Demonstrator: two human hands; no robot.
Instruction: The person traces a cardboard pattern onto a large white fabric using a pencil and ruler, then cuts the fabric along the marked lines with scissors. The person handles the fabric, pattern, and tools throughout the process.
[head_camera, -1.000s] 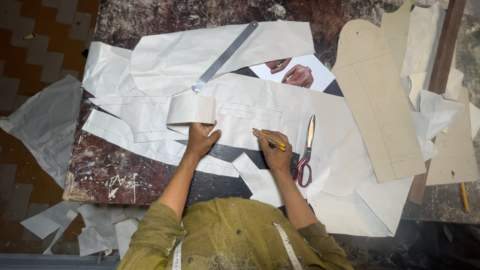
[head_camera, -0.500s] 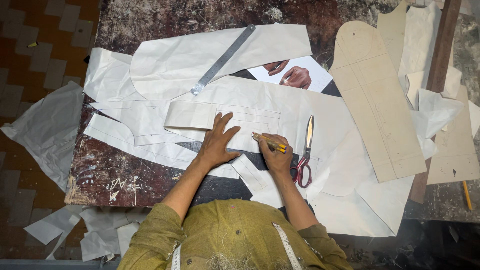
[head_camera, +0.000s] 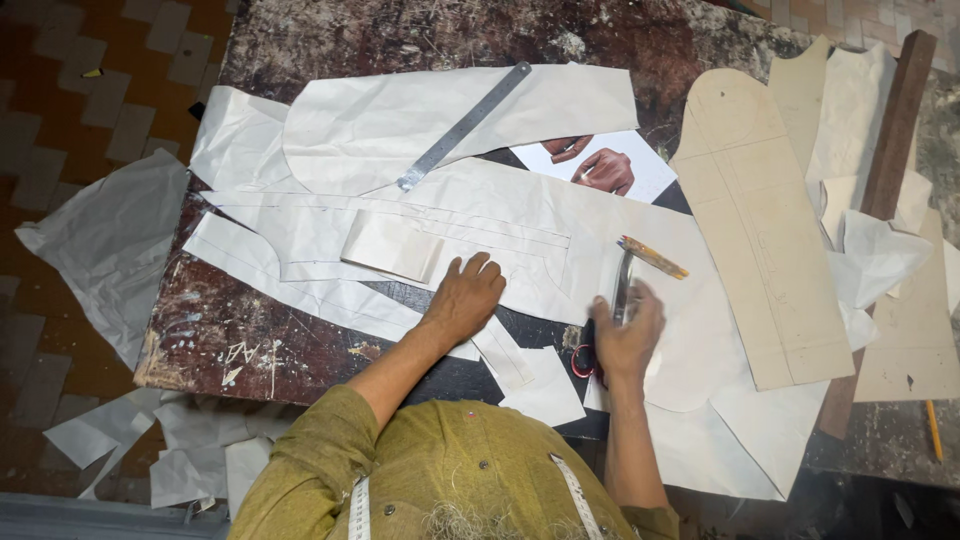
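My right hand (head_camera: 628, 338) is on the scissors (head_camera: 606, 318), which lie on the white paper (head_camera: 480, 215) on the table (head_camera: 300, 40). I think my fingers are closed around them, but it is blurry. The pencil (head_camera: 652, 257) lies just beside. My left hand (head_camera: 465, 297) rests flat, fingers spread, on the paper. A metal ruler (head_camera: 463, 127) lies farther up.

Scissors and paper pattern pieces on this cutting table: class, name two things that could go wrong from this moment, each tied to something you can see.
1. The right hand lies on the scissors while a pencil sits just above it; the pencil may get knocked away.
2. The left hand presses on overlapping paper pattern pieces; the loose sheets could slide out of line or crease.
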